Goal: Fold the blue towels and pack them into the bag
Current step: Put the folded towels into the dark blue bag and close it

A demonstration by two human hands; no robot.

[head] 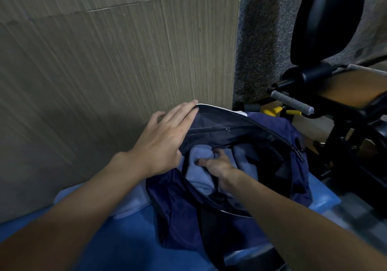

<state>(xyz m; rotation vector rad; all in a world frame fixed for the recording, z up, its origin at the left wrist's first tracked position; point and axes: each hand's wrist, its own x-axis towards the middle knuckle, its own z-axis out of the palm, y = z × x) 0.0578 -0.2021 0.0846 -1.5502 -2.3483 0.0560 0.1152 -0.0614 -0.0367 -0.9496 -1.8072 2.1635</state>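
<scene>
Left hand point(161, 143) flat, fingers straight, against bag point(178, 218) rim. Right hand point(219, 167) curled round towel point(194, 174) inside. Keep mouth wide; press fold down flat.

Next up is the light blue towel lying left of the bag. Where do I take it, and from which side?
Take the towel by its near edge, coming from the front left: it lies flat, and the bag covers its right end. The left hand, resting on the bag's rim, is nearer; the right hand grips a second towel inside.
</scene>
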